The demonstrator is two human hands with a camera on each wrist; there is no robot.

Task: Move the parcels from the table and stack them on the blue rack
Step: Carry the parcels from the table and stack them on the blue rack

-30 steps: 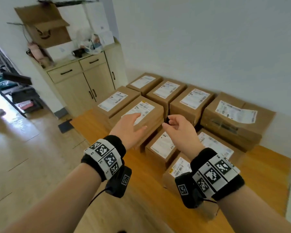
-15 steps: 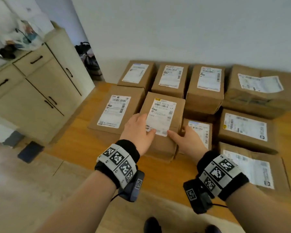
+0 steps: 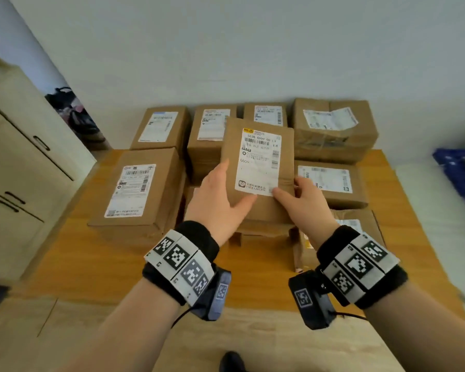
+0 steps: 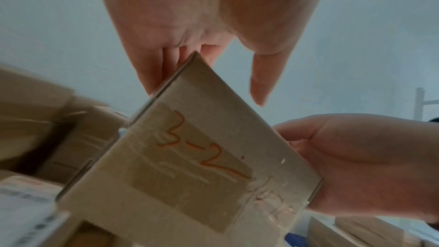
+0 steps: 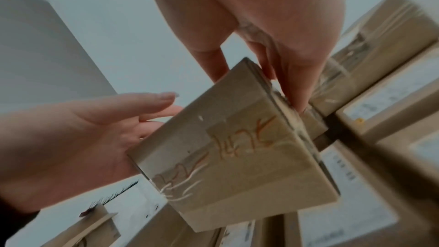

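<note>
A brown cardboard parcel (image 3: 255, 167) with a white shipping label is held up above the other parcels on the wooden table (image 3: 91, 264), its label tilted toward me. My left hand (image 3: 220, 194) grips its left near corner, thumb on the labelled face and fingers along the side. My right hand (image 3: 304, 202) grips the right near corner the same way. The left wrist view shows the parcel's taped underside (image 4: 190, 157) with orange writing between the left hand (image 4: 190, 16) and right hand (image 4: 368, 166). That underside (image 5: 237, 157) also fills the right wrist view.
Several more labelled parcels lie on the table: one at the left (image 3: 137, 189), a row along the wall (image 3: 161, 127), a large one at the back right (image 3: 330, 130). A cream cabinet (image 3: 24, 170) stands to the left. Something blue (image 3: 459, 173) shows at the right edge.
The parcel lay flat on the pile with both hands at its near corners; now it is lifted off and tilted up toward me. My view has swung right and closer.
</note>
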